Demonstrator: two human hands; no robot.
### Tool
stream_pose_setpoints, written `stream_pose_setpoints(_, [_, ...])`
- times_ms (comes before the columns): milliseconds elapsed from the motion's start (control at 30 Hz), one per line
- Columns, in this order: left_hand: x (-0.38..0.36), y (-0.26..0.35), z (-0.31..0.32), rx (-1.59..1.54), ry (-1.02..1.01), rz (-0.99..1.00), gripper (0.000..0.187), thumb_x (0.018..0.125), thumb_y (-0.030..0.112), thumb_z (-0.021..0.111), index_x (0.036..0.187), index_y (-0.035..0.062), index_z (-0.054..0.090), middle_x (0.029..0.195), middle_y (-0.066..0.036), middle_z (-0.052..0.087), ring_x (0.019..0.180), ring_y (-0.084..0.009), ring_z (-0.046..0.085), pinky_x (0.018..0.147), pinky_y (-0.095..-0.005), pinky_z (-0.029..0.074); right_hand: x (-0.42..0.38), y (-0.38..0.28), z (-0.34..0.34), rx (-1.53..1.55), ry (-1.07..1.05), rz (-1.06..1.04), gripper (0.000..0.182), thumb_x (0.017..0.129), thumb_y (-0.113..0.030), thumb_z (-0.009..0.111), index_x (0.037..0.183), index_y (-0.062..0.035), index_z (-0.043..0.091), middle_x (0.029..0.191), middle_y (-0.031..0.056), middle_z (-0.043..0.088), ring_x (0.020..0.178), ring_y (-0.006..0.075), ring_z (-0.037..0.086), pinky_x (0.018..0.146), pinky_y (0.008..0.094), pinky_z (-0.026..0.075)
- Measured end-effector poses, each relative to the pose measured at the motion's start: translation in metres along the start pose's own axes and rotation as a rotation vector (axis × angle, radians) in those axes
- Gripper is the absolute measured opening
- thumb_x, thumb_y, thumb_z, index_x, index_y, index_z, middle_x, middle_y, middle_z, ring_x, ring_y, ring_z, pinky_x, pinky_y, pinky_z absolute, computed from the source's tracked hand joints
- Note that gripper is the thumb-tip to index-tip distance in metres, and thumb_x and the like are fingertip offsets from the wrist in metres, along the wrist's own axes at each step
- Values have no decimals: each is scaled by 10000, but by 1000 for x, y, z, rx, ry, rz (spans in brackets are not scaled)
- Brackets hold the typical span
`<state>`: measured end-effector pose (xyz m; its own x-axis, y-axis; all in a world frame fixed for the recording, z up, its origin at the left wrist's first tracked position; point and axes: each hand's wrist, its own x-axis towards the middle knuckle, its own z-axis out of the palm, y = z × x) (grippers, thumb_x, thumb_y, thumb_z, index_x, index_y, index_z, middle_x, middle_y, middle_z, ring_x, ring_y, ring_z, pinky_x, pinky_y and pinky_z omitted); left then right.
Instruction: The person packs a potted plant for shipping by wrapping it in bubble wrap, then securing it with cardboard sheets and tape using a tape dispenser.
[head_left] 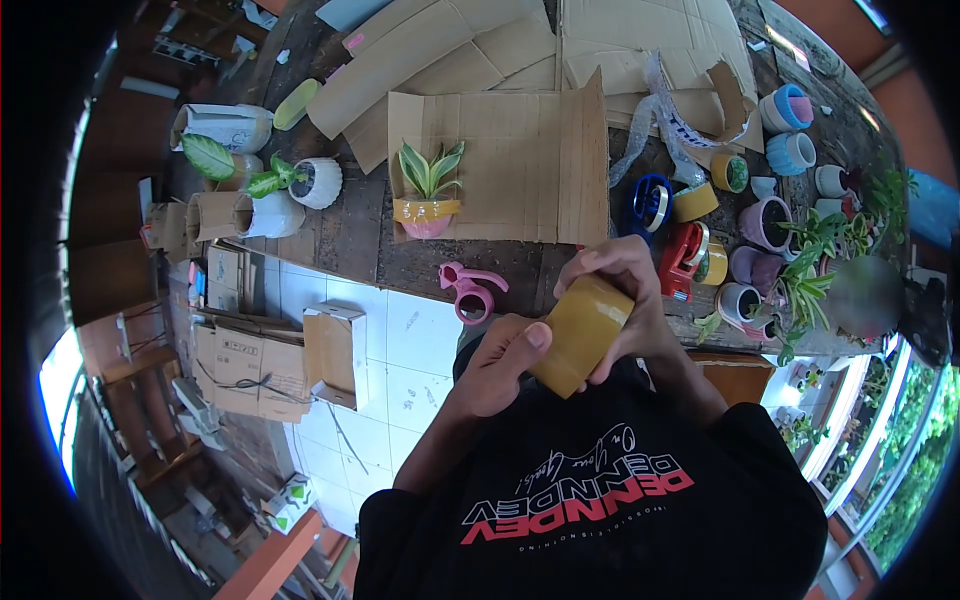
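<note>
Left hand (497, 368) and right hand (648, 305) both grip the tape (583, 337), one per side, apparently for steadiness. At 10 o'clock, the pot (428, 228) stands upright on cardboard (520, 170); a yellow band (427, 210) crosses it below the leaves (427, 172), leaving them free. Red dispenser (676, 270) sits on the desk (350, 240) at 2 o'clock, seemingly for easy reach.

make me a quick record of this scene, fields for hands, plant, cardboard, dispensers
left hand: holding yellow-brown packing tape roll
right hand: on the same roll, opposite side
plant: variegated leaves, in pink pot, yellow tape band around upper part
cardboard sheet: creased, plant at its left end
dispensers: blue tape dispenser and red tape dispenser, right of cardboard
</note>
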<state>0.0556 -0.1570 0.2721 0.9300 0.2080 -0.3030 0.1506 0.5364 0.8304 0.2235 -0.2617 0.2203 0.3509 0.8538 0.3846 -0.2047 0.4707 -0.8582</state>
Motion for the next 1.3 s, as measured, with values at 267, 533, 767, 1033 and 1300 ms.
stream_pose_setpoints(267, [9, 9, -8, 322, -13, 15, 333, 967, 281, 661, 1095, -27, 674, 834, -38, 675, 721, -55, 587, 636, -227, 459, 2, -9, -8, -298, -142, -67, 1083, 476, -257, 1016, 1353, -79, 406, 1219, 126, 572, 1113, 235, 615, 926, 363, 504])
stream_pose_setpoints(533, [6, 1, -19, 289, -99, 148, 446, 903, 178, 731, 1285, -2, 588, 1159, -105, 680, 1121, -177, 625, 984, -338, 463, -9, 20, -13, 121, 104, 263, 1161, 476, -489, 953, 1409, -75, 400, 1301, 163, 547, 1177, 270, 585, 988, 401, 504])
stream_pose_setpoints(767, [9, -5, -21, 297, -122, 152, 411, 848, 24, 765, 1222, -19, 601, 1126, -100, 673, 1082, -162, 645, 971, -322, 479, -15, 19, -11, 283, 167, 387, 1092, 549, -512, 915, 1435, -106, 421, 1358, 163, 524, 1242, 281, 557, 1013, 424, 501])
stream_pose_setpoints(1033, [11, -13, -21, 219, -207, 90, 325, 850, 163, 778, 1108, 2, 663, 967, -64, 711, 876, -121, 676, 798, -273, 521, -6, -2, -20, 10, -208, 167, 696, 706, -219, 897, 1320, -80, 603, 1304, 127, 517, 1246, 252, 505, 1066, 387, 402])
stream_pose_setpoints(1300, [9, -16, 1, -6, -107, 54, 413, 913, 249, 727, 1204, 1, 572, 946, -49, 669, 856, -97, 641, 748, -270, 510, -18, 14, -22, 137, -35, 187, 480, 786, -151, 840, 1224, -94, 651, 1211, 120, 516, 1121, 210, 543, 935, 345, 473])
